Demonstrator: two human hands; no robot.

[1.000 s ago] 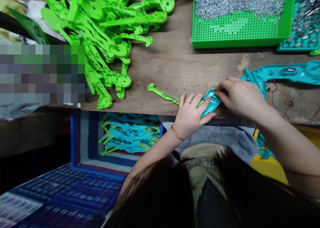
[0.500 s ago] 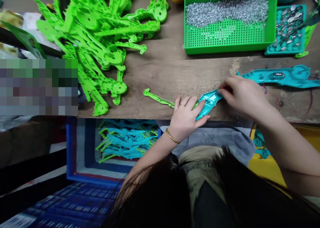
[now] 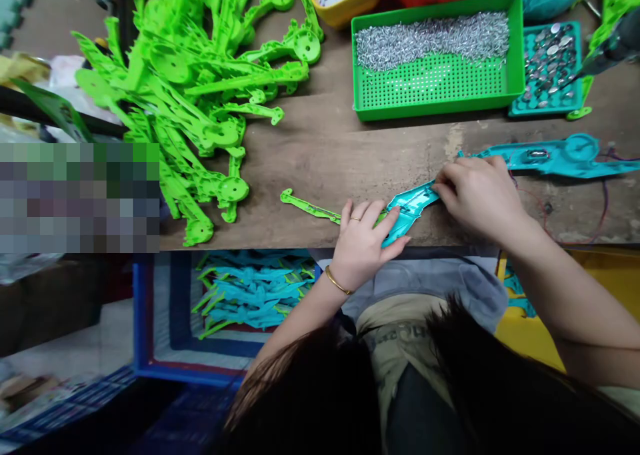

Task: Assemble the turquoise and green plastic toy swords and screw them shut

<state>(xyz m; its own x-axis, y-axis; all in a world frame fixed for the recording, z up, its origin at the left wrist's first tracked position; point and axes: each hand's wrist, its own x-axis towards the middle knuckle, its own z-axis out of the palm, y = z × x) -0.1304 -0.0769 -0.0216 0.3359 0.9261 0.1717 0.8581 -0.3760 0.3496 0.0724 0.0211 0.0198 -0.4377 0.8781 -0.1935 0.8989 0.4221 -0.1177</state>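
Note:
A turquoise plastic shell half (image 3: 413,207) lies hollow side up near the table's front edge, joined to or overlapping a thin lime-green plastic arm (image 3: 310,208) that sticks out to the left. My left hand (image 3: 364,238) lies over where the two meet, its fingers on top and thumb at the near edge, holding the shell. At the shell's right end, my right hand (image 3: 475,188) has thumb and forefinger pinched together; what lies between them is too small to make out. Just beyond that hand rests a second turquoise shell (image 3: 560,158), with a metal part inside and thin wires (image 3: 605,202) near it.
Lime-green plastic parts (image 3: 200,95) are heaped at the left. A green basket (image 3: 435,98) of small screws stands at the back, beside a turquoise tray (image 3: 550,68) of shiny discs. Below the table, a blue crate (image 3: 143,322) holds turquoise-and-green pieces; a yellow bin (image 3: 575,288) stands right.
The whole view has shifted, so the table things appear lower and farther left. Both hands stay at the same shell, the right fingers still pinched at its right end.

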